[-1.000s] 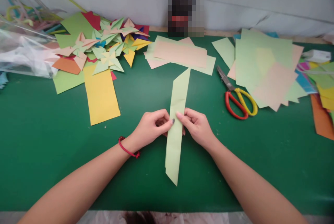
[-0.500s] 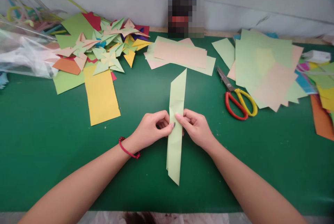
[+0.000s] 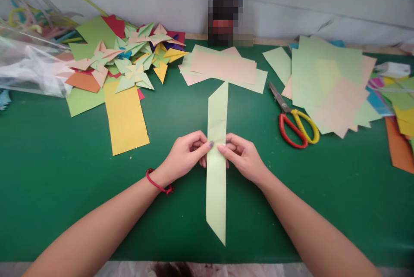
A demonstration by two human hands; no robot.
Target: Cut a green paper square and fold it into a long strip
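A long pale green folded paper strip [image 3: 216,191] with slanted, pointed ends stands lengthwise before me. My left hand [image 3: 190,152] pinches its left edge near the middle, thumb on top and the other fingers partly behind the paper. On the opposite edge, my right hand [image 3: 242,155] grips at the same height, its thumb also lying on the face. A faint crease crosses the strip a little above the thumbs. Around my left wrist is a red cord bracelet [image 3: 159,182].
Scissors [image 3: 293,117] with red and yellow handles lie right of the strip. Pale paper sheets [image 3: 326,83] are piled at the right, pink and green rectangles [image 3: 223,67] at the back. Folded paper stars [image 3: 134,72] and a yellow sheet [image 3: 127,119] lie left on the green table [image 3: 155,225].
The paper strip has straightened and turned flatter toward me, its near end now reaching lower. Both hands have risen slightly, still holding its edges; my left thumb has slid up.
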